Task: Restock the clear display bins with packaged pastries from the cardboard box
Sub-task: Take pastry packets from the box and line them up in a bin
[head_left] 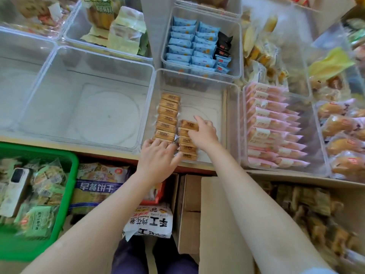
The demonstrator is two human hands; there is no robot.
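A clear display bin [230, 107] in the middle of the shelf holds two rows of brown packaged pastries [167, 115], standing on edge. My left hand [158, 153] lies flat with straight fingers on the near end of the left row. My right hand [203, 133] pinches the far pastry [187, 124] of the shorter right row. The cardboard box [316, 214] with more wrapped pastries stands low at the right, under my right forearm.
A large bare clear bin [49, 62] stands to the left. A bin of pink packs [276, 131] is on the right, a bin of blue packs [193, 48] behind. A green basket [67, 175] with a phone sits at lower left. Snack bags lie under the shelf edge.
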